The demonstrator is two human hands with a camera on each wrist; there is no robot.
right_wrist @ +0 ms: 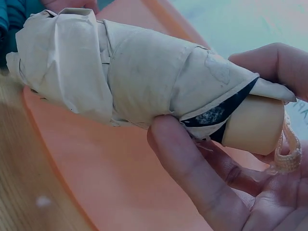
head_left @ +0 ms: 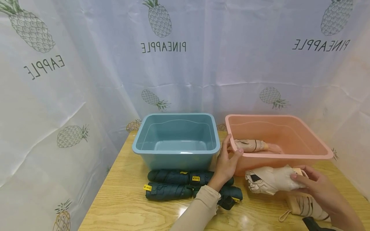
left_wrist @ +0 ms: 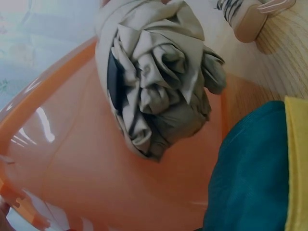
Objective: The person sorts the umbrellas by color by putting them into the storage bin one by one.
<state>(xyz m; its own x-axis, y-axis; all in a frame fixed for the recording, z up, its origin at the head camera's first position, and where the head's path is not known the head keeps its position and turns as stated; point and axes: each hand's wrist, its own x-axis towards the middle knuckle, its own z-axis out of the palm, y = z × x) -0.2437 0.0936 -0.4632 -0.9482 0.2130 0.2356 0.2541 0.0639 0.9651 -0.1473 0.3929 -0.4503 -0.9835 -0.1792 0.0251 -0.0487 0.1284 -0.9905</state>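
Observation:
My right hand (head_left: pixel 322 187) grips a folded beige umbrella (head_left: pixel 271 179) near its handle, in front of the pink basin (head_left: pixel 289 156). In the right wrist view, the thumb and fingers close round the umbrella's handle end, where a wrist cord (right_wrist: pixel 288 149) loops out. The rolled fabric end (left_wrist: pixel 154 82) fills the middle of the left wrist view. My left hand (head_left: pixel 226 163) holds the basin's near left corner, thumb on the rim and fingers on the side wall. Inside the basin lies another beige umbrella (head_left: pixel 250 145).
A blue basin (head_left: pixel 176 151) stands left of the pink one. Several dark folded umbrellas (head_left: pixel 169 191) with yellow tags lie before it, partly behind my left arm. Another beige umbrella (head_left: pixel 309 205) lies on the wooden table (head_left: pixel 115 205) under my right hand. A pineapple-print curtain (head_left: pixel 202 70) hangs behind.

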